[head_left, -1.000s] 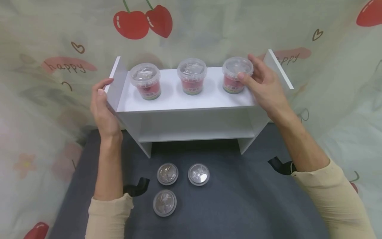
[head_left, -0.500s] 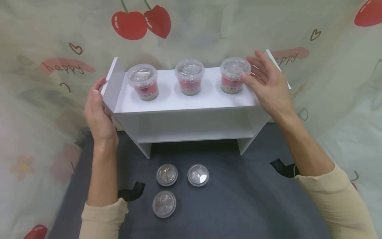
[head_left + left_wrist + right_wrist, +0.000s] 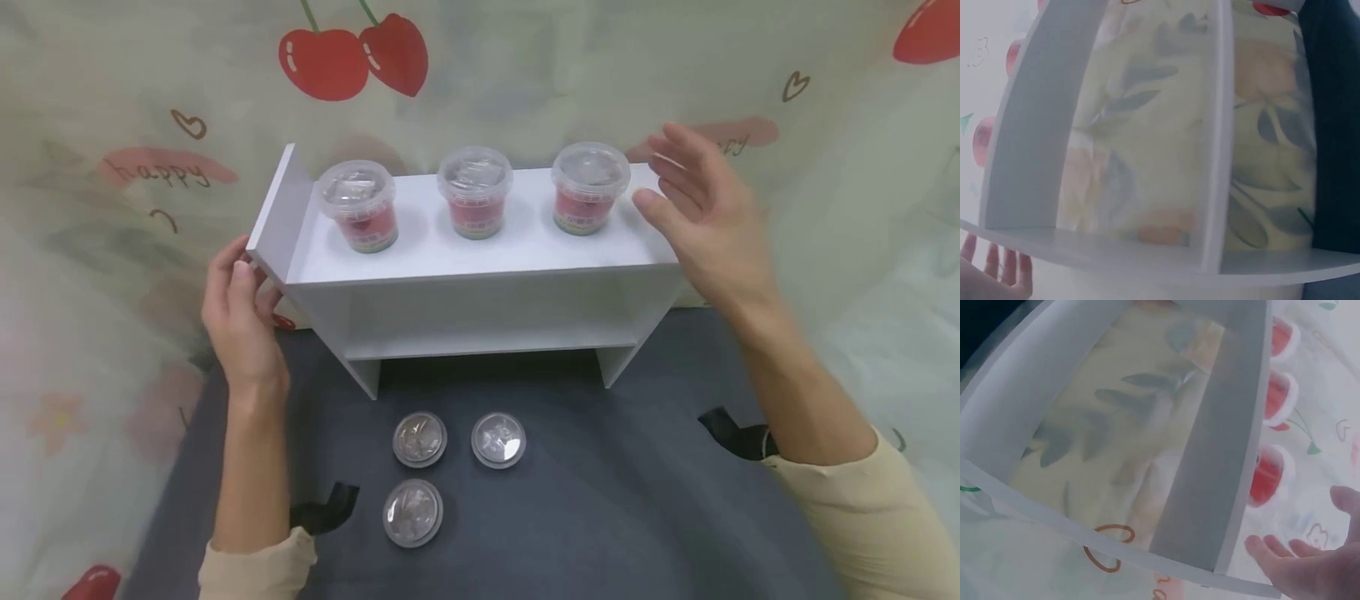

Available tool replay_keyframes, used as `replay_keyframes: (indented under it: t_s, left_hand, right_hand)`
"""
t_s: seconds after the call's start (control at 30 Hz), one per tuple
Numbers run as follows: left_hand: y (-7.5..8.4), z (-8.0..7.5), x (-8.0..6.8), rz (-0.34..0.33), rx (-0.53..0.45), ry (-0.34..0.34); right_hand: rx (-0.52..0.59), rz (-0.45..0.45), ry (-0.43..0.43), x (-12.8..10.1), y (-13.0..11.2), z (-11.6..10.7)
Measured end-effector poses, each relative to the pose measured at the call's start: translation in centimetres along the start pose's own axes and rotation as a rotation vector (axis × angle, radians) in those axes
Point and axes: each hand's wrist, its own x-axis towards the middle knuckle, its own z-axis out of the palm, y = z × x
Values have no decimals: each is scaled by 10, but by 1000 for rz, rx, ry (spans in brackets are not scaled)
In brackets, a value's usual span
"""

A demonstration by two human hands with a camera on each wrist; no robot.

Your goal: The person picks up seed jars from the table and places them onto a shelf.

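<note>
1. The white shelf (image 3: pixel 480 250) stands on a dark mat (image 3: pixel 600 500), its back against a cherry-print cloth (image 3: pixel 525 67) that hangs behind and to both sides.
2. The left side panel rises above the top board as a raised edge; the front edge of the top board is bare and straight.
3. Three red cups with clear lids stand in a row on the top board: the left cup (image 3: pixel 357 206), the middle cup (image 3: pixel 474 192) and the right cup (image 3: pixel 589 187), each well apart from its neighbours.
4. The lower compartment of the shelf is open at the front.
5. On the mat in front of the shelf lie three clear lids (image 3: pixel 420 439), close together, with open mat to their right.
6. The left hand (image 3: pixel 240 321) is just beside the shelf's left panel, fingers loosely bent, holding nothing; whether the fingertips touch the panel cannot be told.
7. The right hand (image 3: pixel 705 221) hovers at the shelf's right end, fingers spread and relaxed, holding nothing.
8. The right cup stands just left of the right hand's fingertips, with a gap between them.
</note>
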Motion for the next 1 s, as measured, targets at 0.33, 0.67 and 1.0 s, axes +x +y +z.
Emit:
replay_keyframes:
  t_s: [0.33, 0.67, 1.0]
  left_hand:
    - [-8, -20, -16, 65, 17, 90]
    - [-22, -36, -38, 127, 50, 73]
    - [-36, -61, -74, 40, 102, -61]
  right_hand:
    - [194, -99, 59, -6, -4, -8]
    - [218, -119, 125, -7, 0, -20]
    - [118, -138, 179, -11, 10, -28]
